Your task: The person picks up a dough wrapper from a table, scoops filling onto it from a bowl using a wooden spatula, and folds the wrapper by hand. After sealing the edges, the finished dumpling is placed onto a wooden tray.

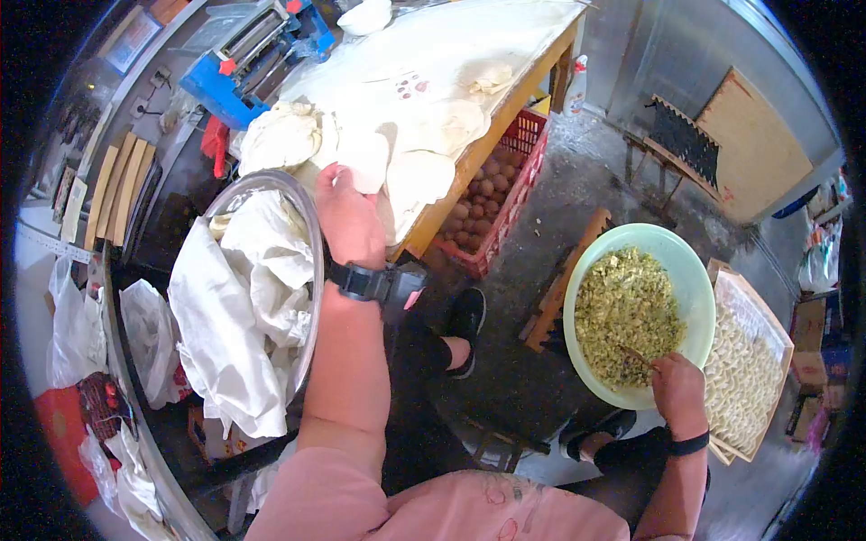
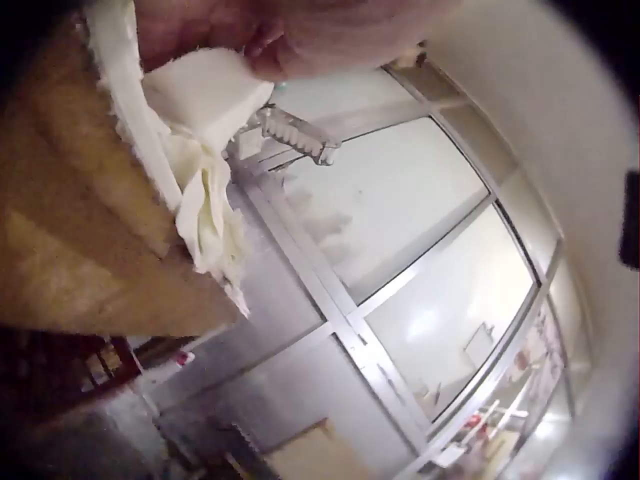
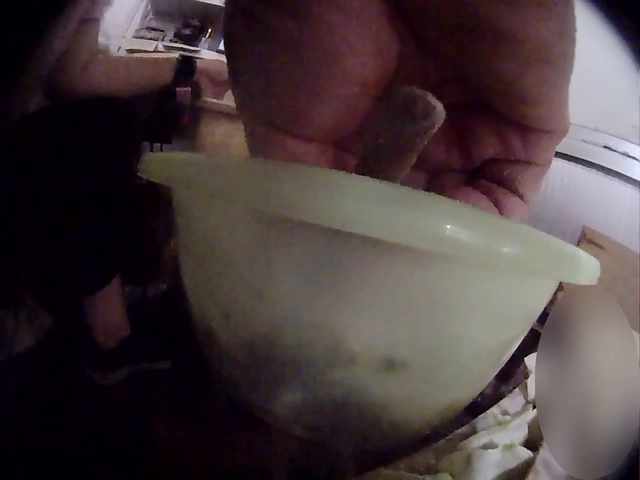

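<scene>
My left hand reaches over the floured table and pinches the edge of a thin round dough wrapper. In the left wrist view, that hand is at the top, with pale dough below its fingertips. More flattened wrappers lie along the table's edge. My right hand grips a thin stirring stick whose lower end is sunk in chopped green-yellow filling. A pale green bowl holds this filling. The right wrist view shows the stick's blunt wooden end sticking out of my curled fingers, above the bowl's rim.
A clear tub with white cloth stands by my left forearm. Behind it are a dough lump and a blue machine. A red crate of eggs sits under the table. Right of the bowl lies a tray of dumplings.
</scene>
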Demonstrator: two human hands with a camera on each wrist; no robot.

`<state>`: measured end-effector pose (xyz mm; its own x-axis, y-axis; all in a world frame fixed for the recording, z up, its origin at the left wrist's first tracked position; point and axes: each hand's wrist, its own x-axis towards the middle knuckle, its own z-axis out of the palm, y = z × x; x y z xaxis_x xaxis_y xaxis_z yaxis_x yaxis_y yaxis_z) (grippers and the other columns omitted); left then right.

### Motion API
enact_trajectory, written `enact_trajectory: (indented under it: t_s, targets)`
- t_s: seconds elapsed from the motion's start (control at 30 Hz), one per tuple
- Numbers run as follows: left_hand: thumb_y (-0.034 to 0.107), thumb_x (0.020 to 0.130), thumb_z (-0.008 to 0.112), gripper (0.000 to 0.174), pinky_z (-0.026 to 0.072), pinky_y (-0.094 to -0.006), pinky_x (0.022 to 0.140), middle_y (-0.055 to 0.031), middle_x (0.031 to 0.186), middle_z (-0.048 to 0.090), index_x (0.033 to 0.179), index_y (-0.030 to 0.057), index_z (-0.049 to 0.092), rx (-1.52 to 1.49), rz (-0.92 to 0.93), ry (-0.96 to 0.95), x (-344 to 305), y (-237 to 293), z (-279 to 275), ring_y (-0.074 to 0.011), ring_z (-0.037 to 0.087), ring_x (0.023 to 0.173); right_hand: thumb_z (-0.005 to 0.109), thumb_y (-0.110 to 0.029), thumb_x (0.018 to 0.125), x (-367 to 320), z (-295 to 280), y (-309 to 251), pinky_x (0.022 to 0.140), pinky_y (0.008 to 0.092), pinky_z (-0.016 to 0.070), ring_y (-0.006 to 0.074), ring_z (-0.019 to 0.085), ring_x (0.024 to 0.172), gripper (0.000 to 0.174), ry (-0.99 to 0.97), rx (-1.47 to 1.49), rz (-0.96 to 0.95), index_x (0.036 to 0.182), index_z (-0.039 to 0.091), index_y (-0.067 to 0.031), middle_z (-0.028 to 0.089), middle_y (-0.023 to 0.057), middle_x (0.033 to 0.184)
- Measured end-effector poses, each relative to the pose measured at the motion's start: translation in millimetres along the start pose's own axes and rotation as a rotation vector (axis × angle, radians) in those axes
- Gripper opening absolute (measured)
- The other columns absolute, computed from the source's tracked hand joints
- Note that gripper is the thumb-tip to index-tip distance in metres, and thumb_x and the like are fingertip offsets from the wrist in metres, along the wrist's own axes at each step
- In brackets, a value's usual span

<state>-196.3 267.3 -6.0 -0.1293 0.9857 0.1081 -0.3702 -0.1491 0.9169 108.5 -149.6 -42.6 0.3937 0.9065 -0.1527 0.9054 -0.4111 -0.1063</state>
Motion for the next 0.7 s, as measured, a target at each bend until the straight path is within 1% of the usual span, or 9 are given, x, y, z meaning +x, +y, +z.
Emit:
enact_trajectory:
  t_s: [0.07, 0.23, 0.27, 0.3, 0.37, 0.47, 0.5, 0.53, 0.7]
  targets:
    - [0.008, 0.102, 0.043, 0.025, 0.0498, -0.0449, 0.101, -0.0159, 0.119, 0.064, 0.124, -0.0003, 0.053, -0.314, -0.07, 0.039, -4, 5, 3, -0.0265, 0.06, 0.118, 0.068, -0.009, 0.079, 1, 3, 4, 0.072, 0.0451, 0.053, 0.0352, 0.065, 0.079, 0.01, -0.029, -0.015, 0.03, 0.088, 0.071, -0.0069, 0.066, 0.0135, 0.086]
    - [0.009, 0.103, 0.043, 0.032, 0.0478, -0.0454, 0.106, -0.0175, 0.132, 0.061, 0.132, -0.004, 0.051, -0.72, -0.388, -0.192, -8, 15, 23, -0.0281, 0.061, 0.121, 0.063, -0.009, 0.085, 0, 9, 14, 0.074, 0.0461, 0.0527, 0.0363, 0.065, 0.083, 0.01, 0.004, -0.043, 0.033, 0.091, 0.07, -0.008, 0.066, 0.0137, 0.088]
    - [0.011, 0.103, 0.046, 0.032, 0.0467, -0.0461, 0.107, -0.017, 0.132, 0.062, 0.131, -0.0036, 0.052, -0.716, -0.407, -0.348, -11, 13, 26, -0.0276, 0.061, 0.121, 0.062, -0.01, 0.087, -3, 10, 21, 0.075, 0.0465, 0.0525, 0.0367, 0.065, 0.085, 0.01, 0.049, -0.01, 0.008, 0.092, 0.07, -0.0082, 0.066, 0.0141, 0.089]
    - [0.012, 0.103, 0.047, 0.033, 0.0449, -0.0471, 0.109, -0.0165, 0.132, 0.062, 0.131, -0.0035, 0.053, -0.82, -0.572, -0.594, -5, 5, 19, -0.028, 0.06, 0.122, 0.061, -0.012, 0.089, 1, 0, 14, 0.077, 0.0461, 0.0525, 0.037, 0.065, 0.088, 0.012, -0.03, 0.044, 0.14, 0.096, 0.069, -0.0066, 0.068, 0.0149, 0.093]
    - [0.014, 0.104, 0.046, 0.034, 0.0425, -0.0482, 0.112, -0.0168, 0.135, 0.06, 0.133, -0.0028, 0.051, -0.868, -0.517, -0.852, -18, -1, 40, -0.0289, 0.058, 0.125, 0.061, -0.013, 0.09, -1, 2, 23, 0.078, 0.0453, 0.0528, 0.0369, 0.065, 0.09, 0.015, 0.131, 0.155, 0.024, 0.099, 0.069, -0.0051, 0.069, 0.0152, 0.095]
    - [0.018, 0.106, 0.044, 0.037, 0.0387, -0.0504, 0.115, -0.0168, 0.14, 0.056, 0.137, -0.0024, 0.048, -0.89, -0.614, -0.855, -54, -7, 79, -0.0305, 0.053, 0.131, 0.056, -0.012, 0.09, 2, -7, 12, 0.076, 0.0494, 0.0541, 0.038, 0.067, 0.087, 0.02, 0.104, 0.197, 0.025, 0.104, 0.07, -0.0066, 0.069, 0.0181, 0.095]
    - [0.017, 0.105, 0.047, 0.036, 0.041, -0.0501, 0.113, -0.0158, 0.139, 0.057, 0.137, -0.0006, 0.049, -0.897, -0.734, -0.777, -70, -12, 92, -0.0299, 0.054, 0.13, 0.056, -0.012, 0.089, 4, -8, 8, 0.076, 0.0493, 0.0542, 0.0378, 0.068, 0.087, 0.02, 0.088, 0.21, 0.033, 0.103, 0.07, -0.0066, 0.069, 0.0178, 0.094]
    - [0.016, 0.104, 0.05, 0.036, 0.044, -0.0489, 0.111, -0.0148, 0.139, 0.058, 0.137, 0.0016, 0.05, -0.59, -0.666, -0.476, -100, -6, 112, -0.029, 0.056, 0.128, 0.056, -0.011, 0.089, 4, -10, 2, 0.076, 0.0492, 0.0543, 0.0376, 0.068, 0.087, 0.019, 0.079, 0.226, 0.038, 0.102, 0.07, -0.0067, 0.069, 0.0175, 0.094]
    - [0.004, 0.098, 0.054, 0.03, 0.0478, -0.0418, 0.107, -0.0137, 0.13, 0.061, 0.128, 0.0007, 0.051, -0.617, -0.912, -0.629, -166, -24, 137, -0.0265, 0.059, 0.121, 0.059, -0.008, 0.088, 6, -9, -7, 0.076, 0.0461, 0.0536, 0.0363, 0.067, 0.087, 0.018, -0.042, 0.064, 0.044, 0.1, 0.071, -0.0066, 0.068, 0.0144, 0.091]
